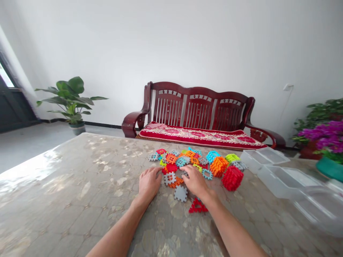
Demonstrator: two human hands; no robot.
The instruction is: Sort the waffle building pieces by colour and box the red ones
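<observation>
Colourful notched plastic tiles lie in a loose pile on the patterned table [107, 185]. My left hand [150, 182] rests at the pile's left edge, fingers bent, beside a grey window tile [169, 178]; whether it holds anything is hidden. My right hand [194, 178] reaches over the pile's near side, thumb and index finger apart at a grey tile [184, 174]. A plain grey square [180, 193] and red triangles [197, 206] lie nearer me. Right of the pile stand an orange stack [219, 166], a red stack [232, 178] and a blue stack [212, 156].
Clear plastic boxes [281, 178] stand on the table's right side. Behind the table is a wooden bench [199, 110] with a red cushion. A potted plant [71, 96] stands at the left, purple flowers [327, 135] at the right.
</observation>
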